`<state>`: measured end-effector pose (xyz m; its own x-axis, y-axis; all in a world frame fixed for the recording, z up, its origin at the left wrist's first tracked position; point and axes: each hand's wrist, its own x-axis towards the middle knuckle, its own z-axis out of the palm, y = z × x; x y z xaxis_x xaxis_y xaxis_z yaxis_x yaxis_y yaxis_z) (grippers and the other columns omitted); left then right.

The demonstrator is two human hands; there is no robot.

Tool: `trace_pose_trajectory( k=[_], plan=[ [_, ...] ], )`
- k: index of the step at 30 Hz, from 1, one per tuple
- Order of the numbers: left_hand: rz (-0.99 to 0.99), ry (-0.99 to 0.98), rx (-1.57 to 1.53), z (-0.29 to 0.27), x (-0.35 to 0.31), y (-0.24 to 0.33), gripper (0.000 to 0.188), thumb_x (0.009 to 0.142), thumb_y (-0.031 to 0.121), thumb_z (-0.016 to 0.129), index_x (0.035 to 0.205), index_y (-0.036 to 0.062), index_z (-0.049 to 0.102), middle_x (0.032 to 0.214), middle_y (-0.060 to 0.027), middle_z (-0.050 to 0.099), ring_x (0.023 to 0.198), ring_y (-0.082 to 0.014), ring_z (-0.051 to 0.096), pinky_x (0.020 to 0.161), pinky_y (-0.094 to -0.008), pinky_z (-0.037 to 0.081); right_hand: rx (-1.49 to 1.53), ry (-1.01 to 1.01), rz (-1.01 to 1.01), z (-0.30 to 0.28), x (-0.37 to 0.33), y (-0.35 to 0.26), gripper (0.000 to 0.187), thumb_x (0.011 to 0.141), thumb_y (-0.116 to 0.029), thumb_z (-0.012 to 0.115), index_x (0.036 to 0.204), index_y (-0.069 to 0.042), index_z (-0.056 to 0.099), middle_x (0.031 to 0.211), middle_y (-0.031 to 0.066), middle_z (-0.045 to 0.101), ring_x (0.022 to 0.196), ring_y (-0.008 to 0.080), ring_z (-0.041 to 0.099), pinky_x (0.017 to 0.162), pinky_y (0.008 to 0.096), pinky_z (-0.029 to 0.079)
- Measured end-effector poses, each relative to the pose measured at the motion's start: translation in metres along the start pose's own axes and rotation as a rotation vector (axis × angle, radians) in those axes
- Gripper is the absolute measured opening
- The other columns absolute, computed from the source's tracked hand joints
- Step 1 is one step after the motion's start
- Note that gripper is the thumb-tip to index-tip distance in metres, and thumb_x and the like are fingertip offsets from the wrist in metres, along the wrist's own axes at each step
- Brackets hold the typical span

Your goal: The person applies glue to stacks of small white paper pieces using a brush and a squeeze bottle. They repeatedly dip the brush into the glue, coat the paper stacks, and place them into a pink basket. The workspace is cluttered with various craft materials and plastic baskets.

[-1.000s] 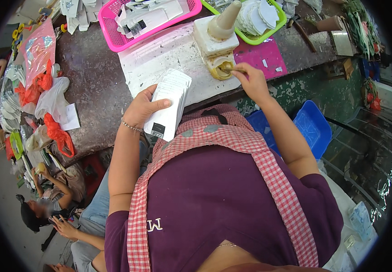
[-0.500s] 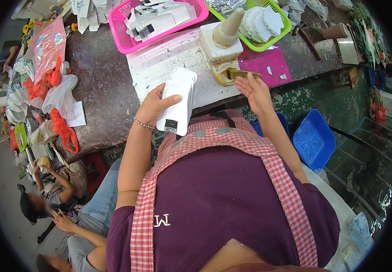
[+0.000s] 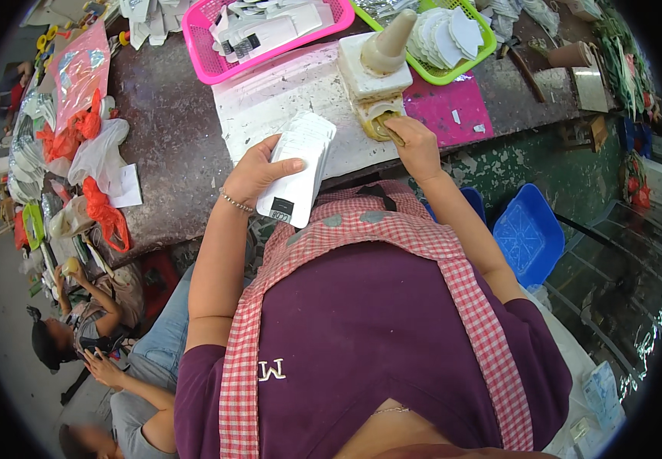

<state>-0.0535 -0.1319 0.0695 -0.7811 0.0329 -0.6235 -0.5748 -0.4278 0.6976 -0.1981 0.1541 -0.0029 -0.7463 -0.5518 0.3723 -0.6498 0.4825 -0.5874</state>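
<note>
My left hand [image 3: 258, 172] grips a thick stack of white paper tags [image 3: 299, 168], fanned at the top, over the near edge of the dark worktable [image 3: 170, 138]. My right hand [image 3: 415, 145] rests with fingers curled on a yellowish pad [image 3: 381, 126] at the foot of a cream block with a cone-shaped top [image 3: 381, 57]. A white board [image 3: 277, 96] lies under the stack and the block. What the right fingers pinch, if anything, is hidden.
A pink basket [image 3: 262, 34] of white tags and a green basket [image 3: 450, 42] of white cut pieces stand at the back. A magenta mat [image 3: 453, 111] lies right of the block. Orange and white bags [image 3: 86, 164] crowd the left. Blue stools [image 3: 526, 237] stand lower right. People sit on the floor [image 3: 86, 329] at left.
My left hand has kept the stack and drifted slightly right toward the block. My right hand has pressed down onto the yellowish pad. The view has shifted.
</note>
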Motion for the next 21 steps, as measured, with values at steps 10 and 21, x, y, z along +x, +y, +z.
trace_pose_trajectory(
  k=[10,21],
  plan=[
    [0.042,-0.116,0.188,-0.003,0.000,0.026,0.075,0.071,0.015,0.088,0.132,-0.0068,0.053,0.110,-0.0124,0.069,0.091,-0.0154,0.069,0.081,-0.0279,0.056,0.318,0.016,0.408,-0.035,-0.012,-0.004,0.016,0.088,-0.009,0.071,0.098,0.004,0.072,0.091,0.0122,0.073,0.079,0.0149,0.068,0.073,0.0289,0.053],
    [-0.037,-0.253,0.446,0.007,0.008,0.063,0.078,0.068,0.017,0.089,0.133,-0.0063,0.054,0.110,-0.0096,0.069,0.090,-0.0116,0.066,0.080,-0.0252,0.054,0.776,-0.138,0.056,-0.093,0.060,-0.084,0.019,0.084,0.000,0.071,0.103,-0.001,0.072,0.099,0.0096,0.073,0.093,0.0191,0.068,0.084,0.0295,0.053]
  ],
)
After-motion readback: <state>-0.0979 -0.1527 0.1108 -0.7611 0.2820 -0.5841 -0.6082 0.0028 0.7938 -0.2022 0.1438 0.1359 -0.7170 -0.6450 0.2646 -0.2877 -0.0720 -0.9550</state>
